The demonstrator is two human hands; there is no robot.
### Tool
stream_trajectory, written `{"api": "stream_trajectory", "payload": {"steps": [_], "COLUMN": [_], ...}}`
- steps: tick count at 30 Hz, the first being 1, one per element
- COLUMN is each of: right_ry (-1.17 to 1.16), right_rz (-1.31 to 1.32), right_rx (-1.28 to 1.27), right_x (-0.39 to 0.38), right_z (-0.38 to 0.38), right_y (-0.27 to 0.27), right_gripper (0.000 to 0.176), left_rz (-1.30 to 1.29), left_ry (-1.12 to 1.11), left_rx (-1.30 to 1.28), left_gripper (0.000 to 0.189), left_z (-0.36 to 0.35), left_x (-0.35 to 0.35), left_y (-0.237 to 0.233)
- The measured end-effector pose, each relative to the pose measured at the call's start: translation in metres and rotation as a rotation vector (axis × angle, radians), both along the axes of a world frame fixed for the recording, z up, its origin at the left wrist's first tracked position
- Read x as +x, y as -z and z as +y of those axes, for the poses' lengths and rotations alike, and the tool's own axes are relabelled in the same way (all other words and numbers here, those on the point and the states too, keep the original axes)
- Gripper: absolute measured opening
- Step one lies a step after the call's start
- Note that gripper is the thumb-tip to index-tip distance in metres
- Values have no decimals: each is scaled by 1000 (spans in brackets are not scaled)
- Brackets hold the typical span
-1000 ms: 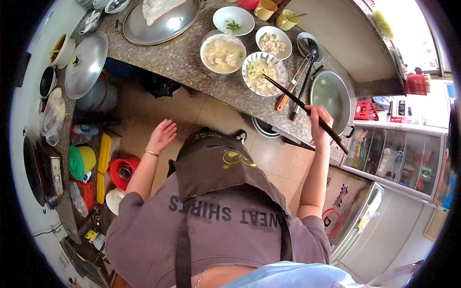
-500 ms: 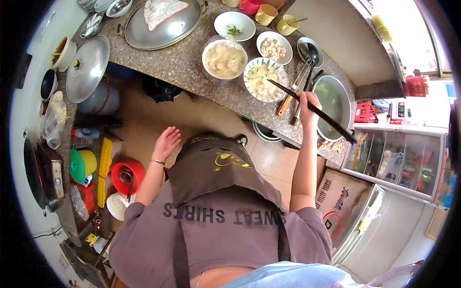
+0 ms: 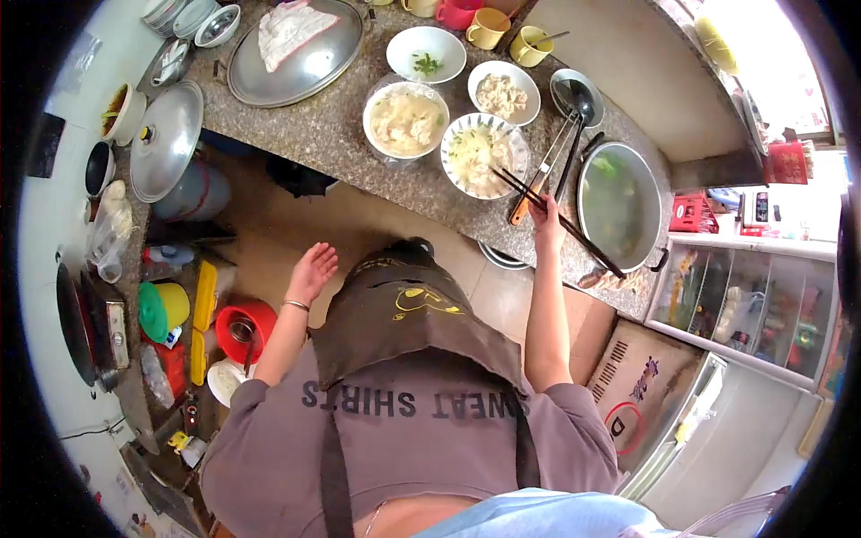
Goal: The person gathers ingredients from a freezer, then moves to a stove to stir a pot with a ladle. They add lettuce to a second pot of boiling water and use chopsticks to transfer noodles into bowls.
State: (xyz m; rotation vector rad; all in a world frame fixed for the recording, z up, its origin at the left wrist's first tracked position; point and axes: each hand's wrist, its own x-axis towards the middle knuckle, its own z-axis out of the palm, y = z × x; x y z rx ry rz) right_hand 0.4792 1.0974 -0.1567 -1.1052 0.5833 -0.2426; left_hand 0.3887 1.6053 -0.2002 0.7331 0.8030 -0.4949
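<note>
My right hand [image 3: 546,226] is closed around a pair of long dark chopsticks [image 3: 592,248], just off the counter's front edge. Their tips, slightly apart, reach into the near right side of a patterned bowl [image 3: 446,154] of pale food in broth with chopped greens. Beside it stand a bowl of cloudy soup [image 3: 368,134], a white bowl with pale pieces [image 3: 536,106] and a white bowl with a few green leaves [image 3: 392,56]. Held out over the floor, my left hand [image 3: 314,271] is open, palm up and fingers extended, with nothing in it.
Right of the bowls, a large pot [image 3: 583,193] holds greenish liquid. A black ladle [image 3: 581,100] and wooden-handled tongs [image 3: 520,211] lie near it. A big metal lid [image 3: 260,85] with a cloth sits on the counter [image 3: 305,121]. A red bucket [image 3: 271,318] stands at lower left.
My right hand has come back toward me and to the left. The chopstick tips have shifted to the bowl's near right side and look spread apart. My left hand stays nearly still.
</note>
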Motion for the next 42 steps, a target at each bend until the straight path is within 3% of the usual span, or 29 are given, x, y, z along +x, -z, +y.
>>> {"api": "stream_trajectory", "payload": {"steps": [3, 9, 13, 16, 18, 20, 21, 23, 24, 27, 31, 33, 34, 36, 37, 40, 42], "right_ry": [128, 178, 308, 204, 160, -43, -45, -238, -241, -223, -321, -228, -324, -331, -268, -317, -387], "right_rz": [-3, -16, -102, -132, -119, 0, -1, -63, -64, -142, -135, -197, -200, -193, -121, -261, -163], "right_rx": [212, 404, 623, 457, 151, -217, -218, -511, -512, -888, -935, -1063, -1085, -929, -902, -1166, -1024], "right_x": [-1, -4, -12, -6, 4, 12, 16, 23, 28, 36, 40, 42, 40, 44, 45, 40, 38], "right_z": [3, -4, -16, -34, -14, -16, -14, -7, -5, 4, 10, 16, 21, 7, 11, 21, 21], "right_y": [16, 38, 43, 32, -21, -48, -60, -77, -80, -74, -79, -83, -87, -61, -75, -88, -88], "right_gripper": [27, 24, 21, 23, 24, 25, 25, 24, 24, 19, 15, 15, 15, 15, 16, 18, 18], "left_rz": [32, -27, -36, -6, 13, 30, 35, 40, 29, 15, 8, 16, 26, 35, 47, 57, 53], "left_ry": [13, 30, 28, 25, 19, 13, 20, 20, 17, 13, -1, -9, -17, -24, -24, -19, -36], "left_rx": [33, 80, 96, 119, 105, 87, 95, 105, 105, 98, 109, 109, 112, 116, 121, 99, 96], "left_gripper": [32, 33, 33, 34, 34, 35, 35, 35, 35, 35, 35, 34, 34, 34, 33, 33, 33], "left_z": [-11, -32, -37, -42, -44, -46, -48, -52, -53, -50, -49, -47, -46, -46, -46, -47, -48], "left_x": [7, 31, 32, 23, 19, 18, 19, 20, 21, 19, 15, 10, 7, 5, 2, -1, -1], "left_y": [-10, -32, -25, -24, -19, -18, -20, -24, -26, -15, -14, -10, -8, -11, -11, -9, -12]}}
